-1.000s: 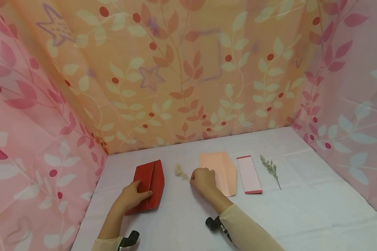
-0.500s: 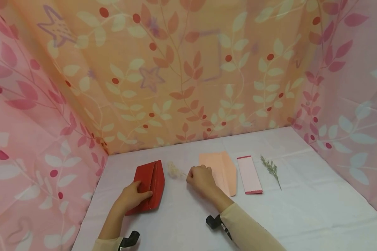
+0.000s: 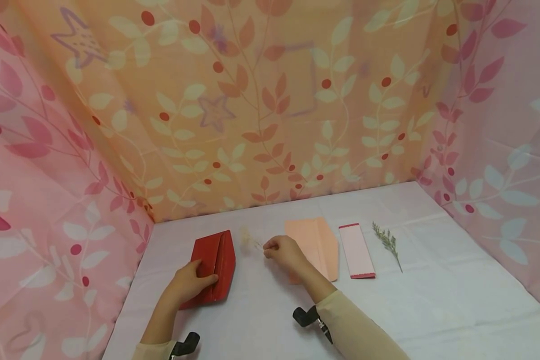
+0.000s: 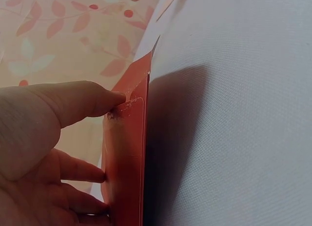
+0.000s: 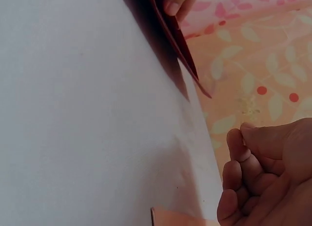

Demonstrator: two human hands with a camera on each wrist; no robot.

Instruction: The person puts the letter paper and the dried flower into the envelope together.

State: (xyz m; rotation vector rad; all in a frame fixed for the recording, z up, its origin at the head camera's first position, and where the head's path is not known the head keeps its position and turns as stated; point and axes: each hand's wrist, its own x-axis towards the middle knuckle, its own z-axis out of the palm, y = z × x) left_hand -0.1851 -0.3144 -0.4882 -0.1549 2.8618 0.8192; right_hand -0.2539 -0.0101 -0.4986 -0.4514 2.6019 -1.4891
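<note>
My left hand (image 3: 189,282) lies over a red paper envelope (image 3: 225,267) at the left of the table and holds it. Its thumb (image 4: 92,101) is at the envelope's open slit, with the other fingertips along the side. The flap side stands slightly off the cloth above a shadow. Between thumb and forefinger, my right hand (image 3: 285,252) pinches the thin stem of a pale dried flower sprig (image 3: 247,237). The blurred sprig points left toward the red envelope. Part of a peach envelope (image 3: 321,245) is hidden behind the right hand.
To the right of the peach envelope lie a pale pink folded card (image 3: 357,250) with red ends and a green dried sprig (image 3: 388,242). White cloth covers the table (image 3: 261,320). Floral curtains (image 3: 261,100) enclose the back and both sides.
The right hand has drawn slightly left and up with the pale dried sprig, which has swung nearer the red envelope. The left hand stays on that envelope.
</note>
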